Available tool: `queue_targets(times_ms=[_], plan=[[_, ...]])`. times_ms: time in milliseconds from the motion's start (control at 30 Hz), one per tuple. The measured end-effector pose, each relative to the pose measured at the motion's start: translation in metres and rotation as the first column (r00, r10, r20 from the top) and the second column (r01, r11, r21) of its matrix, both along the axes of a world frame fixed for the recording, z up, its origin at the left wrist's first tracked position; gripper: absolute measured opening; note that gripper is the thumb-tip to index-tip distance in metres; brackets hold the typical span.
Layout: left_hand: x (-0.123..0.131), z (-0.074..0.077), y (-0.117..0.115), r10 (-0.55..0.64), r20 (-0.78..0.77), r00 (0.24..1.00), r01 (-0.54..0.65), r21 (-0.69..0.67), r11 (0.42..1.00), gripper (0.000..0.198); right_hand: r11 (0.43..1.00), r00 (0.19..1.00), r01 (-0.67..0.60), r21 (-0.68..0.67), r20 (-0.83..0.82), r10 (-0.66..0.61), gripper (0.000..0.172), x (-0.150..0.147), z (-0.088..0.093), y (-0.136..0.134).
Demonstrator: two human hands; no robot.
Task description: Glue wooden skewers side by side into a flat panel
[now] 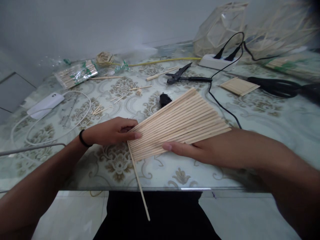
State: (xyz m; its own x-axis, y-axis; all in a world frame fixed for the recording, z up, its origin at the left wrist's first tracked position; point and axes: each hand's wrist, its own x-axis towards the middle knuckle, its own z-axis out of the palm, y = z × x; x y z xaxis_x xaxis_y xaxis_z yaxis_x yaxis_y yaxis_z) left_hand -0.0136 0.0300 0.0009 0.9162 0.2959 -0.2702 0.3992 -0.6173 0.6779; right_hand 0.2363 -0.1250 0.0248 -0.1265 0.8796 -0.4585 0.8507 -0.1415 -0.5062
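Observation:
A fan-shaped panel of thin wooden sticks [177, 123] is held above the patterned table, narrow end to the left. My left hand [115, 130] grips its upper left corner, thumb on top and the other fingers mostly hidden. Under the lower right edge lies my right hand [197, 150], its thumb pressed on the top face and its fingers out of sight beneath. One long stick [140, 186] runs along the narrow end and sticks out past the table's front edge. Just behind the panel sits a small black object [165, 99], partly covered.
Black pliers [178, 74], a small stick panel [240, 86], black-handled scissors [272, 85] and a white power strip [217, 62] with cables lie behind. At left are a white adapter [46, 105], bagged sticks [76, 74] and loose stick pieces [98, 110]. Stick frames [221, 28] stand at back right.

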Motion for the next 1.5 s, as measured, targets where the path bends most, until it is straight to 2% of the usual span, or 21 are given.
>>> queue_targets(times_ms=[767,1167,1367,1500], plan=[[0.0000,0.0001,-0.0002,0.004,0.003,1.000,-0.004,-0.004,1.000,0.040,0.998,1.000,0.019,0.061,0.008,-0.019,0.079,0.0024,-0.0076,-0.0002],[0.0001,-0.0001,-0.0003,0.002,-0.009,1.000,-0.002,0.004,1.000,0.042,0.999,0.998,0.038,0.035,0.039,-0.039,0.081,0.0020,-0.0059,-0.0002],[-0.0004,-0.0003,0.0000,0.005,-0.001,1.000,-0.005,-0.015,1.000,0.040,0.998,1.000,0.020,0.054,-0.004,-0.020,0.074,0.0024,-0.0063,-0.0002],[0.0001,0.0007,-0.0001,0.004,-0.002,1.000,-0.004,-0.016,1.000,0.039,0.999,1.000,0.019,0.048,-0.007,-0.018,0.076,0.0023,-0.0070,0.0001]])
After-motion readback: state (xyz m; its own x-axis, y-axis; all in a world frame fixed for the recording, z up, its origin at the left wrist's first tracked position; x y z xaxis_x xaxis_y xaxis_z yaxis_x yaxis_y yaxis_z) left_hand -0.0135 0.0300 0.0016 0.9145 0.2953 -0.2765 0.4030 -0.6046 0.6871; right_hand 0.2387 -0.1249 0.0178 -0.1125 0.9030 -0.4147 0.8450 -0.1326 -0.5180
